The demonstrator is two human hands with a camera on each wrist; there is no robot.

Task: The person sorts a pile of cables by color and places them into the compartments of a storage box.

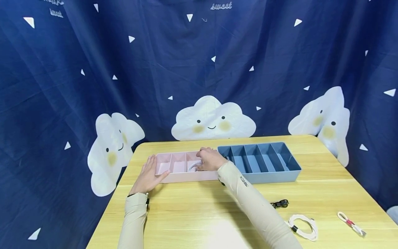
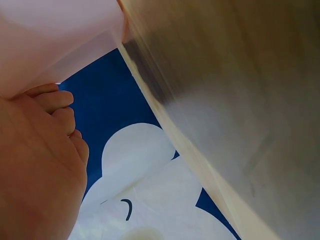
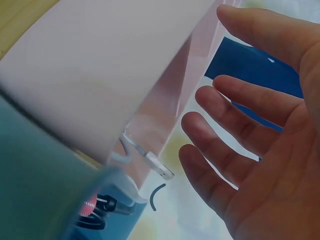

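Only one word legible: "sweet", white script [image 1: 221, 6] on dark blue curtain [image 1: 174, 52], top of head view, right of centre. More pale lettering [image 1: 56, 13] on same curtain, upper left (too distorted to call). Small dark print [image 1: 244, 181] on right sleeve [image 1: 259, 207], forearm, too small to read.

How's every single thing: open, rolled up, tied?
Pink tray: upright, open
Blue tray: upright, open
White cable in pink tray: plug showing
Black cable in blue tray: partly hidden
Front black cable: bundled
White ring cable: coiled, tied
Short white cable: folded, tied
Left hand: touching pink tray
Right hand: holding nothing
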